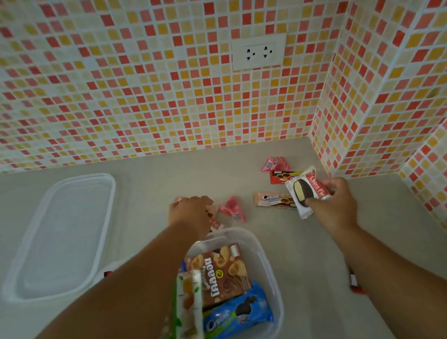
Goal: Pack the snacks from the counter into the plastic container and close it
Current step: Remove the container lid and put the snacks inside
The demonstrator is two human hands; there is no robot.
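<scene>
A clear plastic container (268, 270) stands open near the counter's front, holding a brown biscuit box (224, 273), a blue Oreo pack (240, 312) and a white-green packet (188, 314). My right hand (334, 206) grips a white Choco Pie wrapper (305, 190) just above the counter. My left hand (191, 215) reaches past the container's far rim, fingers curled over a small wrapper that is mostly hidden. Beside it lies a pink wrapped sweet (233, 209). A peach cream-biscuit pack (272, 200), a red pack (281, 176) and another pink sweet (273, 164) lie further right.
The container's clear lid (64, 236) lies flat on the grey counter (148, 184) to the left. Mosaic-tiled walls close off the back and right side, with a white socket (258, 52) on the back wall. A small red object (353, 284) shows beside my right forearm.
</scene>
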